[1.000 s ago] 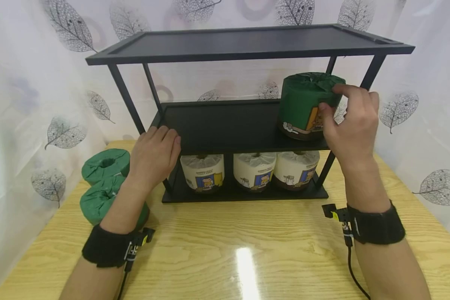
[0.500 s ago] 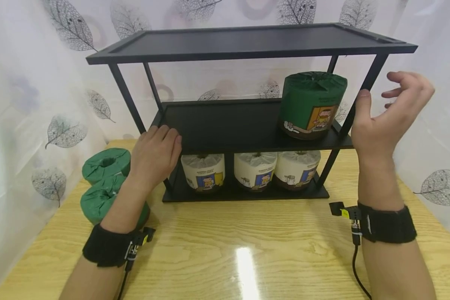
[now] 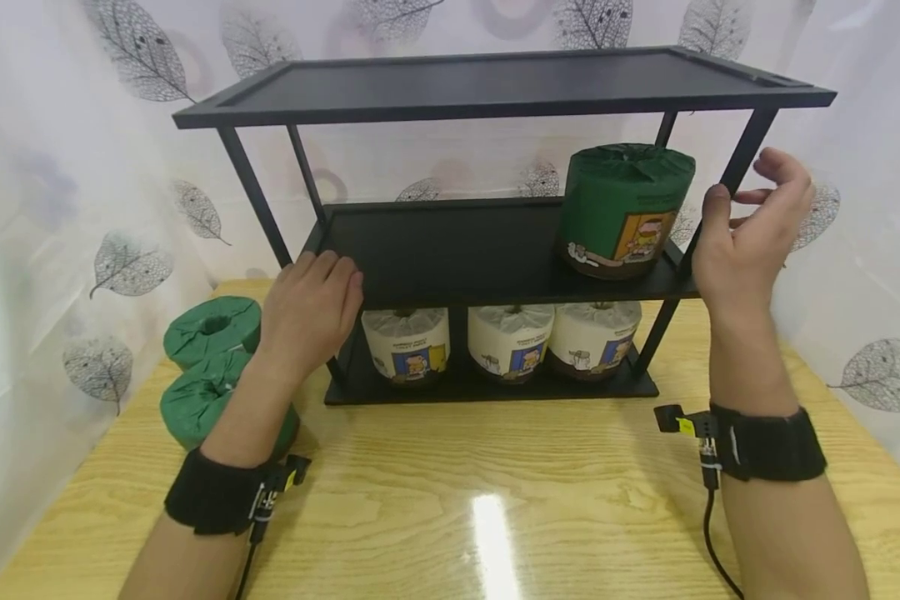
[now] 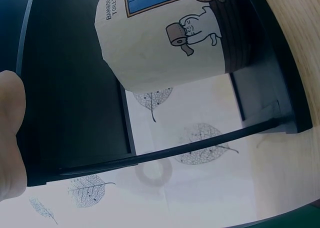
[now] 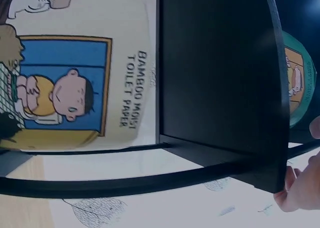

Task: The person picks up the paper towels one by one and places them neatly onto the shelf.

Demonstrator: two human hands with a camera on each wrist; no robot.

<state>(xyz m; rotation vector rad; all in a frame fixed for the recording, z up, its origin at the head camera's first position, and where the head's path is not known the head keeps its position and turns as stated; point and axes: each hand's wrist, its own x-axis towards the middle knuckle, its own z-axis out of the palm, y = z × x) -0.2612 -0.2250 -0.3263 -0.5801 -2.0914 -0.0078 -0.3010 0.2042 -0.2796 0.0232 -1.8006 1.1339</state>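
My left hand grips the front left corner of a black shelf rack at its middle shelf. Across at the right end, my right hand is round the rack's corner, its thumb before the front post and its fingers beyond it. In the right wrist view, fingertips show at the shelf's end. A green-wrapped toilet paper roll stands upright at the right of the middle shelf. Below, on the bottom shelf, stand three cream-wrapped toilet paper rolls, one of them large in the left wrist view.
Two more green rolls stand on the wooden table left of the rack, partly behind my left forearm. A leaf-print curtain hangs behind and at both sides. Black bands with cameras sit on my wrists.
My right hand has let go of the green roll, swung out to the right, then come back in to the rack's right post. The left hand has stayed in place.
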